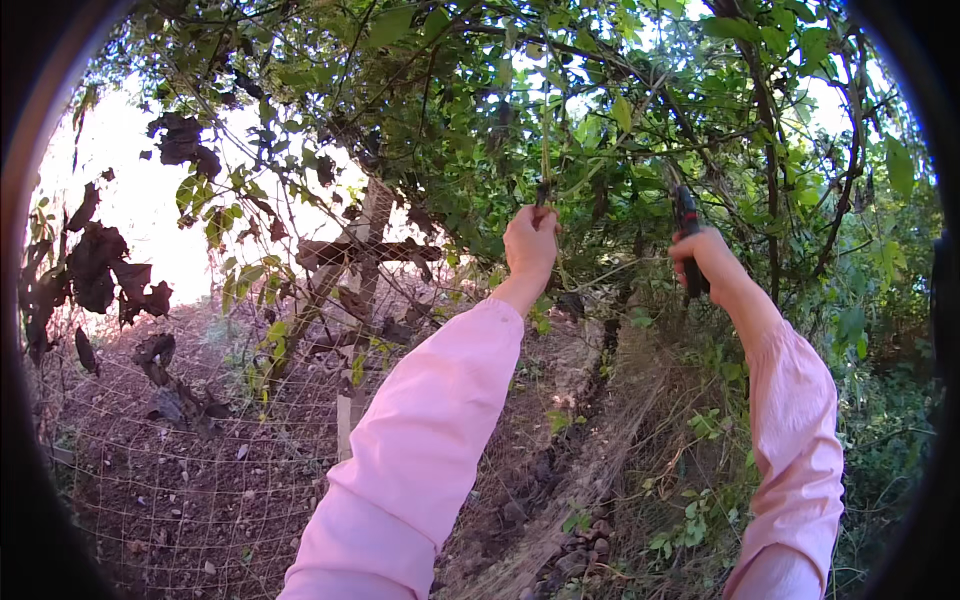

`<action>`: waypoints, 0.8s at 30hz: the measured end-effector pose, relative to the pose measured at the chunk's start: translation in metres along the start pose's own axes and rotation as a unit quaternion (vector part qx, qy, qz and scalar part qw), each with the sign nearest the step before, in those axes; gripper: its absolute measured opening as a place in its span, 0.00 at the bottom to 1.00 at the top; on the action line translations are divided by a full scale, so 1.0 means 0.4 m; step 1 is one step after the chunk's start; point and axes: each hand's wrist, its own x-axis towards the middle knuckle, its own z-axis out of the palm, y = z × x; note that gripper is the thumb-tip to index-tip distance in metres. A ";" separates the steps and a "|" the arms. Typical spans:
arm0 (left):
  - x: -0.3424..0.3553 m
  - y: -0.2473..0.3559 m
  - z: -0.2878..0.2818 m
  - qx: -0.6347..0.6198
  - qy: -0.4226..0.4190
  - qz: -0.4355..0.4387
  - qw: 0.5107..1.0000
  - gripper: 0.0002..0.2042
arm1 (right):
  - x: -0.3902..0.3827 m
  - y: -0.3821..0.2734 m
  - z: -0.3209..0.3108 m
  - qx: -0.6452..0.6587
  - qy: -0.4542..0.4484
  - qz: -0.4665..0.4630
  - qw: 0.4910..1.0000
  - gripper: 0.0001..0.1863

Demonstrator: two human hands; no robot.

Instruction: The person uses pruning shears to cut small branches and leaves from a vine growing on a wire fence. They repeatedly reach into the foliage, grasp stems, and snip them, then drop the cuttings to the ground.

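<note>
Raised in front of me, my left hand (532, 243) is closed in a pinch on a thin vine stem (546, 150), which runs up into the leaves; a small dark bit shows just above the fingertips. To the right, my right hand (706, 258) grips a pair of pruning shears (686, 212) with black handles and red parts. Their blades point up among the green leaves, apart from the left hand. Whether the blades are spread is too small to tell. Pink sleeves cover both forearms.
A wire mesh fence (200, 480) crosses the left side, with a wooden post (372, 225) and crosspiece behind the vines. Dry brown leaves (105, 270) hang at far left. Dense green foliage (620, 120) and woody branches spread overhead. Stony soil (140, 420) slopes beyond the mesh; dry stems tangle at lower right.
</note>
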 end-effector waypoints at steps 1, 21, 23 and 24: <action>-0.001 -0.005 -0.003 -0.009 0.003 0.002 1.000 0.08 | 0.023 -0.010 -0.003 0.046 -0.007 -0.013 0.999 0.07; 0.037 -0.068 -0.036 -0.024 0.025 -0.004 0.999 0.09 | 0.198 -0.055 0.023 -0.041 0.069 -0.143 0.986 0.11; 0.050 -0.083 -0.056 -0.030 0.035 0.021 0.999 0.08 | 0.189 -0.026 0.029 -0.032 0.021 -0.138 0.990 0.09; 0.056 -0.087 -0.070 -0.022 0.034 0.024 0.999 0.08 | 0.179 -0.004 0.038 -0.012 0.007 -0.132 0.991 0.09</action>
